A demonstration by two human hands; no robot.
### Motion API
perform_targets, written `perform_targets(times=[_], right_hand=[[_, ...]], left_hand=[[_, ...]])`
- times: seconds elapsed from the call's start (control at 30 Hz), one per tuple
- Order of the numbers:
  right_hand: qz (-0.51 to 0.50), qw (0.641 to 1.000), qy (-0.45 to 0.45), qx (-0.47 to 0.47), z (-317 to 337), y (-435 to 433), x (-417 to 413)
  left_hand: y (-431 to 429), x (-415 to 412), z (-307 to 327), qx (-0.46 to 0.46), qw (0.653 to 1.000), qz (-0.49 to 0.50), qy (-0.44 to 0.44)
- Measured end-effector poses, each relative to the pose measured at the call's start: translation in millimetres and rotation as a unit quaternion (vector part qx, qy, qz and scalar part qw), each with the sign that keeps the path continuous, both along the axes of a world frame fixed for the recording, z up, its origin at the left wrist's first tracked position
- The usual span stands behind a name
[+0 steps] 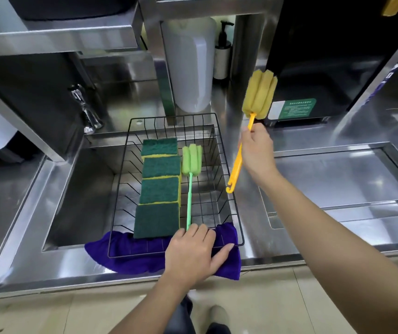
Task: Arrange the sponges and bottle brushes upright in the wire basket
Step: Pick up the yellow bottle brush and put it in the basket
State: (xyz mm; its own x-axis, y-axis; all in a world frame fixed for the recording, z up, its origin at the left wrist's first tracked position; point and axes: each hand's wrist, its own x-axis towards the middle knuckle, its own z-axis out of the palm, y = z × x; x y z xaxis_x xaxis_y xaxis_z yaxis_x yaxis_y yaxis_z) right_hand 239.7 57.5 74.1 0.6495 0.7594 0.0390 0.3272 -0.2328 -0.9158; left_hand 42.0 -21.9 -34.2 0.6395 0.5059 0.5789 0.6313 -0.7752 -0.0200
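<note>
A black wire basket (231, 186) sits over the sink on a purple cloth (130, 259). Several green-and-yellow sponges (159, 189) stand on edge in a row along its left side. A green bottle brush (191, 160) lies beside them, foam head at the far end. My left hand (193, 251) holds the near end of its handle at the basket's front rim. My right hand (258, 150) grips the handle of a yellow bottle brush (259, 92) above the basket's right edge, foam head pointing up.
The steel sink (82, 194) lies under the basket, with a faucet (86, 109) at the back left. A white jug (190, 68) and a pump bottle (223, 51) stand behind. A black appliance (325, 56) is at the right, a recessed steel tray (337, 186) beside the basket.
</note>
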Motion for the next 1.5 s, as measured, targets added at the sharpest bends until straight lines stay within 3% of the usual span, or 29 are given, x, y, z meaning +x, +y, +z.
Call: perform_targets(times=[0.1,0.23,0.4,0.5,0.7,1.07,1.17,1.4,1.5], right_hand=[[0.091,0.994,-0.002,-0.061,-4,10,-30],[0.195,0.959,-0.027,-0.205,-20,14,-61],[0.219,0.918,-0.097,-0.317,-41,10,-79],[0.199,0.905,-0.088,-0.365,-51,17,-78],[0.201,0.88,-0.085,-0.422,-63,27,-77],[0.329,0.752,-0.27,-0.503,-66,27,-79],[0.32,0.754,-0.283,-0.499,-62,25,-80],[0.285,0.816,-0.306,-0.398,-39,17,-76],[0.312,0.832,-0.257,-0.38,-17,17,-63]], left_hand=[[0,0,0,-0.001,1.0,0.0,0.002],[0,0,-1,-0.006,1.0,0.003,-0.002],[-1,2,-2,-0.016,1.0,0.006,-0.011],[-1,3,-2,-0.022,1.0,0.005,-0.011],[-1,2,-2,-0.021,1.0,0.005,-0.014],[-1,2,3,-0.038,0.999,0.002,-0.008],[-1,2,4,-0.037,0.999,0.002,-0.01],[-1,1,6,-0.056,0.998,0.004,0.02],[-1,0,11,-0.085,0.995,-0.005,0.044]])
